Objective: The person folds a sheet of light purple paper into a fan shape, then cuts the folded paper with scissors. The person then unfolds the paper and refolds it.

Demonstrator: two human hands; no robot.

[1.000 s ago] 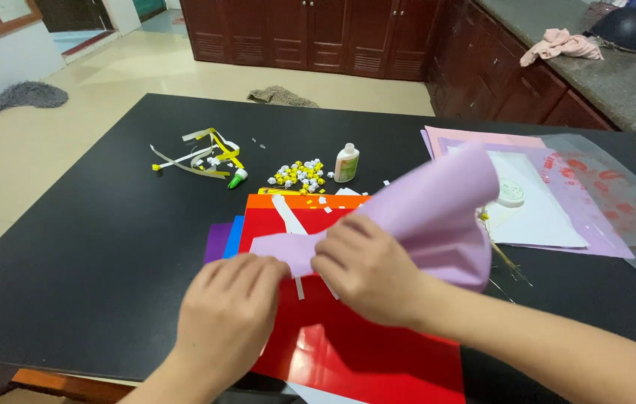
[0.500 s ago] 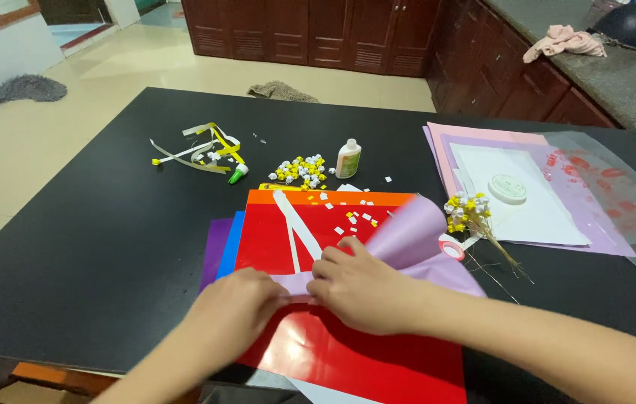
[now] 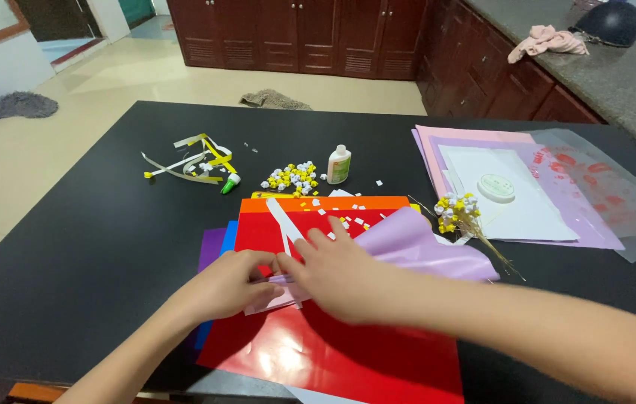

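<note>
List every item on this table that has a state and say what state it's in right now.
lilac paper sheet: curled over, one corner pinched flat
left hand: grip closed on the sheet's corner
right hand: pressing down on the sheet
red sheet: flat, topmost of the coloured stack
glue bottle: upright, capped
flower sprig: lying flat
clear plastic sleeve: flat, overlapping the pink sheets

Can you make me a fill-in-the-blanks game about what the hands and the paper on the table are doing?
1. Both hands, the left hand and the right hand, press on a sheet of paper whose colour is ____.
2. Under it lies a big shiny ____ sheet.
3. The small glue bottle stands ____ on the black table.

Missing words: lilac; red; upright
</note>
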